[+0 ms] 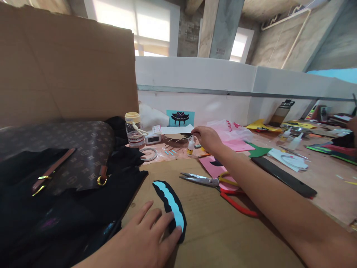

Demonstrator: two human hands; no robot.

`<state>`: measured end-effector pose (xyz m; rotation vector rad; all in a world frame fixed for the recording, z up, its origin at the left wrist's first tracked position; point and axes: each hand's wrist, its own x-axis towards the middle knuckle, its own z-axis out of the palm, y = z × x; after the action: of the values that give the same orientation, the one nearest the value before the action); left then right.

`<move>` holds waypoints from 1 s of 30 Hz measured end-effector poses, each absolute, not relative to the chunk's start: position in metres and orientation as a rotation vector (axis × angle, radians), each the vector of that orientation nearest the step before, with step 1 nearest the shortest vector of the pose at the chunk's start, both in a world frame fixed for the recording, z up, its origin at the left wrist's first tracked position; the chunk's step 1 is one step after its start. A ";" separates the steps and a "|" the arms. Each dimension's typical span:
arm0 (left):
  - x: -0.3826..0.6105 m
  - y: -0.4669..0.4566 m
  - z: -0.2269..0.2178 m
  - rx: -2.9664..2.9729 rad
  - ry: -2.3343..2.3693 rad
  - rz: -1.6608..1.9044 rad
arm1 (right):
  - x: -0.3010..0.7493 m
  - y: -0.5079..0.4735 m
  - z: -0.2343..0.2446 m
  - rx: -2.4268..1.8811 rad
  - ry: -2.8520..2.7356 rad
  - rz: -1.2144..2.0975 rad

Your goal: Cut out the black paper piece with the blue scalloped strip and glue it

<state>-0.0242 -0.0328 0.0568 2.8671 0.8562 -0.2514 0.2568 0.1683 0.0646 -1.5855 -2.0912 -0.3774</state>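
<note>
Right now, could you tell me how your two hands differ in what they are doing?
The left hand lies flat and near, fingertips pressing the black-and-blue cutout on the cardboard. The right hand is stretched far out, fingers at the tip of the small glue bottle. Both are bare.

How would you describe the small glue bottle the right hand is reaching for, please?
Start at the low white wall behind the table, then drop to the right hand. The glue bottle stands upright just left of its fingertips. Unlike the big jar further left, it is tiny, clear, with a yellow base.
</note>
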 end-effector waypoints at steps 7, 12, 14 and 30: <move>-0.023 -0.034 0.057 2.877 0.883 -0.259 | 0.257 0.172 0.061 -1.532 -2.087 -0.325; -0.021 -0.034 0.060 2.888 0.878 -0.306 | 0.256 0.168 0.061 -1.498 -2.036 -0.257; -0.020 -0.034 0.062 2.891 0.872 -0.323 | 0.257 0.169 0.062 -1.511 -2.027 -0.202; -0.023 -0.033 0.058 2.869 0.875 -0.264 | 0.256 0.166 0.070 -1.547 -2.020 -0.087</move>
<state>-0.0227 -0.0335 0.0578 2.8686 0.8752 -0.2636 0.2562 0.1664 0.0705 -1.5475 -2.0197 -0.0873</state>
